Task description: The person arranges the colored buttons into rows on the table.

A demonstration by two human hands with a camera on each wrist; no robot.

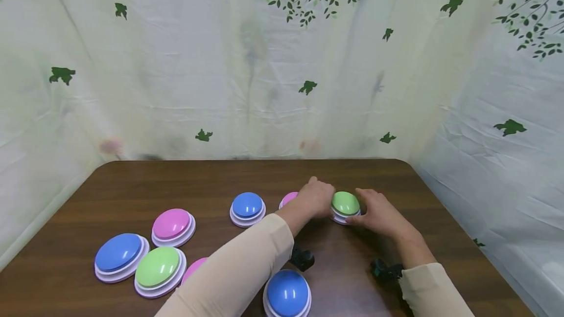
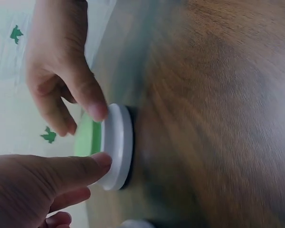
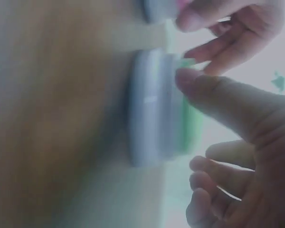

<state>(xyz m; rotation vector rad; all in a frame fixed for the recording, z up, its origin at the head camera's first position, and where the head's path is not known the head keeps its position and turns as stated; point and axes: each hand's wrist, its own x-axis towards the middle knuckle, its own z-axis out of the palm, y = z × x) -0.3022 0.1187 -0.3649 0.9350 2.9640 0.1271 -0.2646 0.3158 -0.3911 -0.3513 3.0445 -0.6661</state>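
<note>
A push button with a green dome and white base (image 1: 345,203) sits toward the back right of the brown table. My left hand (image 1: 315,197) holds its left side, the thumb lying along the white base in the left wrist view. From the right, my right hand (image 1: 382,212) grips the same button, thumb in front and index finger toward the back. Its lower fingers (image 3: 211,178) lie loosely curled in the blurred right wrist view. A pink button (image 1: 288,198) is partly hidden behind my left hand.
A blue button (image 1: 247,205) stands left of the hands, and another blue button (image 1: 287,293) is at the front. Pink (image 1: 173,225), blue (image 1: 119,253) and green (image 1: 157,267) buttons cluster at the left. My left sleeve partly covers another pink button (image 1: 194,269).
</note>
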